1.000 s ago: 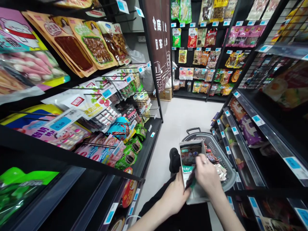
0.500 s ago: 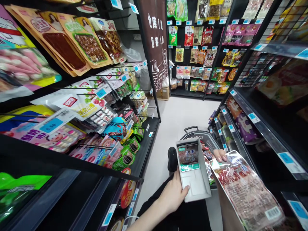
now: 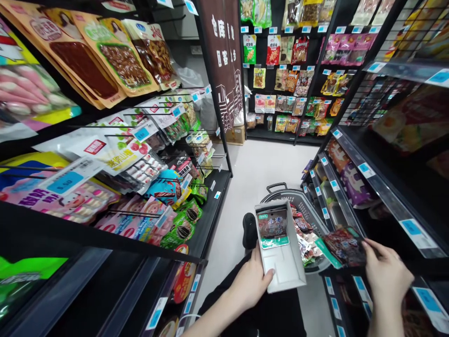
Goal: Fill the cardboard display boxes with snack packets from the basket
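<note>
This place is a shop, a small snack store. On both sides of a narrow aisle stand black shelves with many hanging snack packets on metal hooks. Blue price tags are fixed on the shelf edges and on the hooks. At the far wall there are more packets in rows. A grey shopping basket with goods stands on the light floor.

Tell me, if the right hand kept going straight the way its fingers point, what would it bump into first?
The right hand points left, holding a dark snack packet. Straight on, the packet would probably first meet the loose packets in the grey shopping basket, then the white display box, though depth is hard to judge.
</note>
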Available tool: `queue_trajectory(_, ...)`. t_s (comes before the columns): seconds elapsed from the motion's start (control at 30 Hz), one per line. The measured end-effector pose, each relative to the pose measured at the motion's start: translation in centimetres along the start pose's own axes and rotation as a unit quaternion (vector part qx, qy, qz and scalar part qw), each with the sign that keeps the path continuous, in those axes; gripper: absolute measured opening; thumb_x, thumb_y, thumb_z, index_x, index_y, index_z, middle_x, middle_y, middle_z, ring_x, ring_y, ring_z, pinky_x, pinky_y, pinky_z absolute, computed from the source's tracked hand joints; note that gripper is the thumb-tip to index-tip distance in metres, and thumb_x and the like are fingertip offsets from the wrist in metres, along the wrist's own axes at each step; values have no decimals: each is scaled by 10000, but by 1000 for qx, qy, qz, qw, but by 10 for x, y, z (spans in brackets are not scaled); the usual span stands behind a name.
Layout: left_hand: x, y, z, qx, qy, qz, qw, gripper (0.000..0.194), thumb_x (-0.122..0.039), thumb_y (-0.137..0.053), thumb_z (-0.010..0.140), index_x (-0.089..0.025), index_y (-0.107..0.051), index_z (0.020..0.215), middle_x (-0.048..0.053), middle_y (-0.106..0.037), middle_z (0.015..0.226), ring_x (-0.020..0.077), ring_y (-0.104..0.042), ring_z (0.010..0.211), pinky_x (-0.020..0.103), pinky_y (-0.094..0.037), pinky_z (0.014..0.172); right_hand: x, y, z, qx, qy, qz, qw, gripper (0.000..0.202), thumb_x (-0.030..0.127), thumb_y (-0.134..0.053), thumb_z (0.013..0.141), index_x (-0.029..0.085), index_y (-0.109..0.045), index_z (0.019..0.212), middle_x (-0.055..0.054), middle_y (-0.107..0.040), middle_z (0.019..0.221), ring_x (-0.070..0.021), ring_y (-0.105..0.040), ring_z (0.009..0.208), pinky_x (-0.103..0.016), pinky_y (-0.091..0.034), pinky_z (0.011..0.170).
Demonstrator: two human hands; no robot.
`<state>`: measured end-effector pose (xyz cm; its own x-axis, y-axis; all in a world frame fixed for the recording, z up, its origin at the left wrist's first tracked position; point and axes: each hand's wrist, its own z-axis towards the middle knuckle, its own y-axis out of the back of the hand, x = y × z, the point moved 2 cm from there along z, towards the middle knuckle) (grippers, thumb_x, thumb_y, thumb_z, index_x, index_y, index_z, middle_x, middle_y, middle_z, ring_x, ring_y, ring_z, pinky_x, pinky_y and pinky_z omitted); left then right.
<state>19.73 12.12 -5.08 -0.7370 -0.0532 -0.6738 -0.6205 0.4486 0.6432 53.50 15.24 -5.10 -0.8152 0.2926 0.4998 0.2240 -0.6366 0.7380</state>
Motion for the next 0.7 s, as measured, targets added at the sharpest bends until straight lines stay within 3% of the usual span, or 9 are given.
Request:
queue_trajectory(0.1, -2, 1, 0, 0, -4, -3, 1000, 619, -284, -445, 842, -41, -322, 1398, 215, -424, 1391, 308, -423, 1317, 391, -324, 1118, -14, -29, -5, 93, -81, -31, 992, 358, 408, -524, 793, 162, -745, 932, -127, -696, 930, -283, -619, 737, -340, -358, 547)
queue_trajectory(0.23, -4, 2, -1, -6, -8, -11, 1000, 601, -278, -435, 844, -48, -336, 1389, 207, -445, 1370, 307, -445, 1298, 399, -330, 1116, -16, -72, 0, 202, -139, -36, 969, 370, 295, -561, 755, 93, -735, 1010, -185, -694, 794, -317, -615, 670, -379, -397, 584)
queue_trajectory(0.37, -4, 3, -2, -3, 0, -8, 1000, 575, -297, -426, 845, -48, -375, 1360, 212, -478, 1323, 323, -452, 1287, 413, -352, 1094, 12, -82, 12, 180, -118, -11, 977, 503, 236, -544, 757, 8, -620, 1199, -237, -683, 912, -346, -642, 835, -416, -456, 698)
queue_trajectory(0.47, -3, 2, -2, 0, 4, -3, 1000, 566, -302, -428, 841, -55, -391, 1349, 209, -496, 1311, 329, -461, 1277, 425, -350, 1094, 70, -58, 5, 105, 19, 133, 985, 318, 319, -511, 853, 138, -679, 1053, -134, -695, 957, -253, -655, 847, -368, -486, 784)
queue_trajectory(0.5, -3, 1, -2, -2, 5, -3, 1000, 571, -302, -430, 839, -60, -387, 1354, 206, -495, 1319, 328, -470, 1269, 427, -351, 1093, 96, -47, -3, 78, 116, 206, 968, 264, 328, -500, 882, 166, -687, 975, -104, -697, 938, -219, -655, 827, -338, -496, 781)
queue_trajectory(0.57, -3, 1, -2, -6, 9, -2, 1000, 592, -305, -439, 832, -66, -371, 1369, 204, -482, 1343, 330, -489, 1252, 432, -361, 1085, 145, -31, -25, 99, 315, 259, 908, 190, 260, -506, 908, 197, -675, 965, -63, -694, 931, -175, -646, 862, -289, -497, 810)
queue_trajectory(0.63, -3, 2, -2, -7, 12, 1, 1000, 615, -311, -441, 829, -63, -355, 1385, 207, -467, 1364, 335, -495, 1247, 435, -365, 1083, 183, -27, -48, 128, 426, 196, 874, 207, 179, -490, 911, 178, -656, 1034, -82, -680, 1020, -184, -624, 945, -292, -494, 842)
queue_trajectory(0.7, -4, 4, -2, -6, 14, -5, 1000, 633, -313, -437, 831, -56, -337, 1401, 210, -449, 1389, 329, -478, 1268, 422, -346, 1098, 204, -34, -66, 131, 470, 93, 868, 292, 101, -486, 879, 132, -623, 1136, -130, -644, 1125, -238, -578, 1046, -351, -474, 898)
